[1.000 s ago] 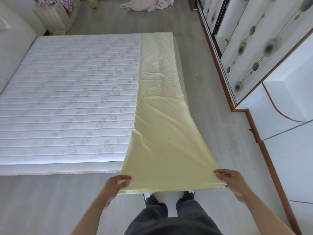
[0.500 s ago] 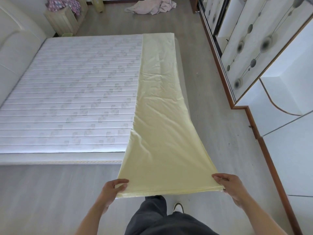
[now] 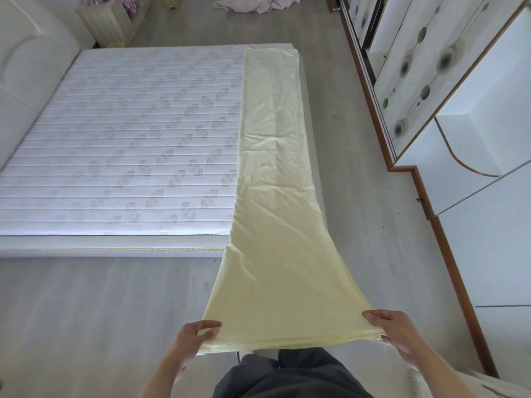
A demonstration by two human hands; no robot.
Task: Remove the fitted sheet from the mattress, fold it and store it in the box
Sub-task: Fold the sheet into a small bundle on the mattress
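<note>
The sheet (image 3: 275, 225), pale yellow, is folded into a long narrow strip. Its far part lies flat along the right edge of the mattress (image 3: 129, 145), reaching to the far corner, and its near part runs off the foot of the bed and hangs in the air over the floor (image 3: 86, 311), pulled fairly taut toward the person. The strip widens as it comes nearer. A few creases cross it about halfway along the mattress.

The left hand (image 3: 192, 337) pinches the near left corner of the sheet, thumb on top and fingers curled under the edge. The right hand (image 3: 393, 328) grasps the near right corner the same way, thumb lying over the cloth and fingers tucked beneath. Both hands are level and well apart, so the near edge stretches between them with its folded layers showing as thin lines.

The rest of the mattress is bare, white and quilted in rows. A padded headboard (image 3: 26, 81) stands along the left side. Below the sheet's edge the person's dark trousers (image 3: 287, 377) show.

Beyond the bed's far side stands a slatted wooden box (image 3: 109, 21) with patterned cloth in it, and a heap of pinkish cloth (image 3: 258, 4) lies on the floor nearby. A wardrobe (image 3: 431, 81) with a dotted pattern on its doors runs down the right of the room.
</note>
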